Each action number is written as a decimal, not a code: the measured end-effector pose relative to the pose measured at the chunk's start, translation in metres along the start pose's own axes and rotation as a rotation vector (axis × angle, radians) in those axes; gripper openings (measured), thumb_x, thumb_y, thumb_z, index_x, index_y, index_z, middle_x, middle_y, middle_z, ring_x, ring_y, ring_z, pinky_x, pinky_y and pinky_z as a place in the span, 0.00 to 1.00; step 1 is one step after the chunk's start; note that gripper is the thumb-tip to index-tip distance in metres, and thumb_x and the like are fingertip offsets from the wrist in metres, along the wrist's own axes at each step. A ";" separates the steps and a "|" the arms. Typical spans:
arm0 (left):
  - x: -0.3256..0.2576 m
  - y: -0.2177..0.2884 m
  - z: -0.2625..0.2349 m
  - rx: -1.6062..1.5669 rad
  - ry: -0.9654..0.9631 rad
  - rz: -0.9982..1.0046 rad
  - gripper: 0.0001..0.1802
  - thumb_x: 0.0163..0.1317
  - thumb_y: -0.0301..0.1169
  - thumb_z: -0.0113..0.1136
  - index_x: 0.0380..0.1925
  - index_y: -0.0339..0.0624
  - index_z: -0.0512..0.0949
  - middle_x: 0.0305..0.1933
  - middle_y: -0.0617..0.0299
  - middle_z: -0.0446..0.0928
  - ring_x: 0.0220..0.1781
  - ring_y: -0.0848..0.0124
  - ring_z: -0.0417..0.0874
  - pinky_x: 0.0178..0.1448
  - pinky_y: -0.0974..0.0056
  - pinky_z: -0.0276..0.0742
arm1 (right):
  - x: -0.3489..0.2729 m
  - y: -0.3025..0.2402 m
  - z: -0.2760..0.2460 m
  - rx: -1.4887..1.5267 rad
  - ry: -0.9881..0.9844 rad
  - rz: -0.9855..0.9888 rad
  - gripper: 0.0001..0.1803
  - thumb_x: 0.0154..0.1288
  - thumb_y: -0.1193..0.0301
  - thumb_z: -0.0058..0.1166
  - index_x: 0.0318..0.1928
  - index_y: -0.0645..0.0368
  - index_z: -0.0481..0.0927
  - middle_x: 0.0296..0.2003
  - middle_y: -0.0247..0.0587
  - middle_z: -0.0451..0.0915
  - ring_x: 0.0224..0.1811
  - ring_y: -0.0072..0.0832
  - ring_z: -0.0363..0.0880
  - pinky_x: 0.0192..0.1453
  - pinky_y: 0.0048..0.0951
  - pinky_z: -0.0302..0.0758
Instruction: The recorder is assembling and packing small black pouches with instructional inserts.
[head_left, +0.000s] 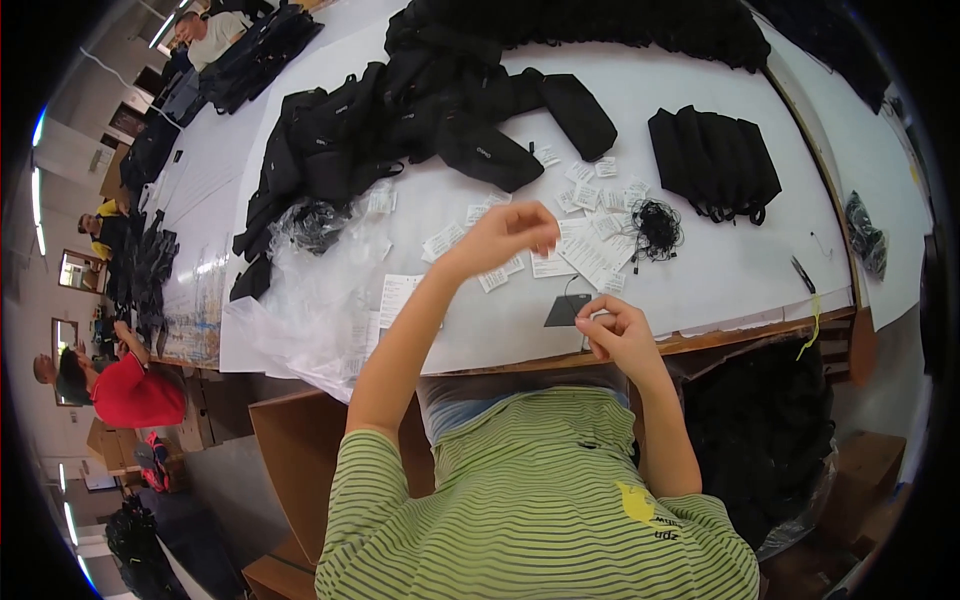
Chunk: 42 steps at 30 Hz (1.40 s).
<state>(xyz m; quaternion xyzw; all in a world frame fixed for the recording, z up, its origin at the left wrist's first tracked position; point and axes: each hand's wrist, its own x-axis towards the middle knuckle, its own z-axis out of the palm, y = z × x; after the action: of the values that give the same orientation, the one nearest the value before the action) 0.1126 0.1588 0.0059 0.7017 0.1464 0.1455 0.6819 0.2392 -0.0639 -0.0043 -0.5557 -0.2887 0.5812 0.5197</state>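
Observation:
My right hand (618, 332) is closed in a pinch at the right edge of a dark, flat hang tag (564, 311), just above the table's near edge. A thin black string rises in a loop from the tag. Farther off and to the left, my left hand (510, 235) is raised over the paper labels with its fingers curled together; I cannot make out what they hold, if anything. White printed labels (590, 250) lie scattered beneath and beyond it. To the right of them sits a tangled bundle of black strings (656, 230).
Black bags (340, 125) are heaped at the far left, and a row of black pouches (712, 163) lies right. Clear plastic bags (310, 290) spread at left. A small cutter (803, 274) lies near the right edge. Cardboard boxes (295, 440) stand below; other people work at left.

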 end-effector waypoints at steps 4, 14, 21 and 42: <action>0.064 -0.035 -0.116 0.685 1.001 0.138 0.18 0.54 0.34 0.67 0.42 0.38 0.76 0.44 0.55 0.77 0.37 0.67 0.80 0.44 0.63 0.77 | -0.012 -0.004 0.003 0.032 0.017 -0.021 0.06 0.64 0.71 0.57 0.37 0.60 0.75 0.14 0.27 0.70 0.15 0.11 0.63 0.19 0.16 0.56; 0.069 -0.020 -0.138 0.939 1.044 0.150 0.09 0.47 0.27 0.67 0.29 0.38 0.77 0.35 0.59 0.74 0.38 0.63 0.76 0.42 0.59 0.73 | -0.023 0.013 0.004 0.082 0.080 -0.088 0.06 0.63 0.73 0.58 0.37 0.60 0.75 0.18 0.26 0.71 0.18 0.12 0.67 0.22 0.15 0.61; -0.005 0.027 -0.016 0.856 0.679 0.555 0.08 0.50 0.18 0.61 0.30 0.39 0.74 0.33 0.58 0.73 0.34 0.64 0.75 0.37 0.64 0.72 | -0.002 0.003 0.009 0.064 0.097 -0.114 0.05 0.64 0.72 0.57 0.37 0.59 0.75 0.19 0.25 0.71 0.19 0.11 0.66 0.22 0.15 0.60; -0.085 -0.005 0.043 0.591 0.465 0.213 0.15 0.50 0.19 0.61 0.39 0.44 0.80 0.35 0.62 0.68 0.34 0.69 0.73 0.40 0.67 0.72 | 0.019 0.008 0.034 -0.024 0.165 -0.173 0.06 0.64 0.71 0.57 0.37 0.59 0.75 0.16 0.23 0.69 0.18 0.10 0.63 0.22 0.15 0.56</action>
<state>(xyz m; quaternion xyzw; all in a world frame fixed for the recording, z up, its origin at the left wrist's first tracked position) 0.0520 0.0852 -0.0010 0.8275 0.2589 0.3223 0.3799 0.2073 -0.0402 -0.0113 -0.5808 -0.2991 0.4830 0.5831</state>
